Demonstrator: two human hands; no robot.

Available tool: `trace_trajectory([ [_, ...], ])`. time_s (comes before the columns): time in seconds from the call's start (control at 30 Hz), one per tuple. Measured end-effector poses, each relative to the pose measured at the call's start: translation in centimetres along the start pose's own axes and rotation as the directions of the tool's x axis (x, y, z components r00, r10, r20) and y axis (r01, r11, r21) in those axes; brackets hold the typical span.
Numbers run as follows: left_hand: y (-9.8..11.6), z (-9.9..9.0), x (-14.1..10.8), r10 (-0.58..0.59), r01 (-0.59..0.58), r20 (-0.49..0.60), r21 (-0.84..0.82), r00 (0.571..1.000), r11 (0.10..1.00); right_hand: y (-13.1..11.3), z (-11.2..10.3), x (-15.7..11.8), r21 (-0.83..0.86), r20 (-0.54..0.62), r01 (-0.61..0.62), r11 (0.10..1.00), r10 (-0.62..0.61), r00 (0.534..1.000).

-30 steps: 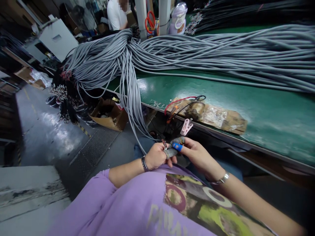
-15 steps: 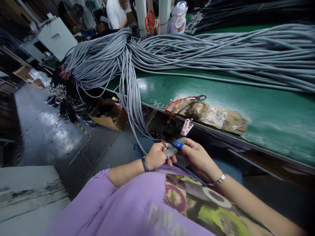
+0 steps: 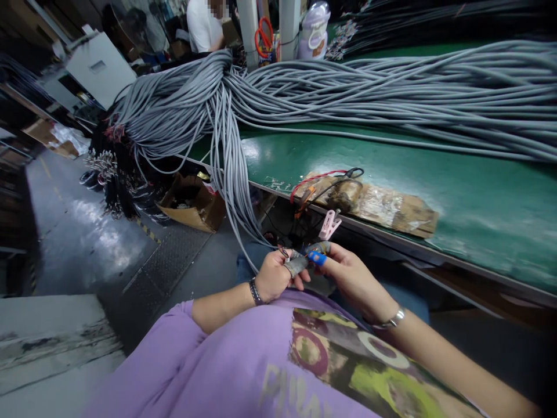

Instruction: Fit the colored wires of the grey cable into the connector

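Grey cables (image 3: 369, 90) lay across the worktop (image 3: 470, 194) and draped over its edge; a taped board (image 3: 383, 206) and pink clip (image 3: 329, 225) sat by that edge, just beyond the hands. Thin wires (image 3: 284, 253) poked up at the left hand's (image 3: 275, 276) pinched fingers; the right hand's (image 3: 348, 273) fingers were close by, grip too small to tell.
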State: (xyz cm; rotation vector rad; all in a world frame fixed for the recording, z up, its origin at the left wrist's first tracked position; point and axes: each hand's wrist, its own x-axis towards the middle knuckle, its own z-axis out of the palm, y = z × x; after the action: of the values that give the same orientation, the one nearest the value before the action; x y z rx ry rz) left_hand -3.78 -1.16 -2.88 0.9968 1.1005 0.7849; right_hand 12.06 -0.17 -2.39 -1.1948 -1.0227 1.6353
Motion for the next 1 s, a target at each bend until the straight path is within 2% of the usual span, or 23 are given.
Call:
trace_trajectory([
  [0.3, 0.09, 0.02, -0.04, -0.012, 0.012, -0.026, -0.007, 1.0, 1.0, -0.1, 0.05, -0.16, -0.018, 0.053, -0.023, 1.0, 0.024, 0.998],
  [0.47, 0.13, 0.02, 0.02, -0.031, 0.032, 0.007, -0.033, 0.999, 0.999, 0.15, -0.2, -0.01, -0.014, 0.009, -0.005, 1.0, 0.005, 1.0],
  [0.63, 0.28, -0.02, 0.11, -0.043, 0.045, 0.037, -0.039, 0.998, 0.998, 0.06, -0.1, 0.1, -0.001, 0.027, -0.006, 1.0, 0.006, 1.0],
  [0.8, 0.38, 0.13, -0.01, -0.026, 0.026, 0.003, -0.044, 1.0, 0.999, -0.14, 0.29, -0.14, 0.002, -0.011, 0.008, 1.0, -0.008, 1.0],
  [1.0, 0.42, 0.52, 0.03, -0.02, 0.017, -0.056, -0.051, 0.998, 0.999, 0.22, 0.65, -0.18, 0.092, -0.101, -0.023, 0.995, 0.032, 0.994],
])
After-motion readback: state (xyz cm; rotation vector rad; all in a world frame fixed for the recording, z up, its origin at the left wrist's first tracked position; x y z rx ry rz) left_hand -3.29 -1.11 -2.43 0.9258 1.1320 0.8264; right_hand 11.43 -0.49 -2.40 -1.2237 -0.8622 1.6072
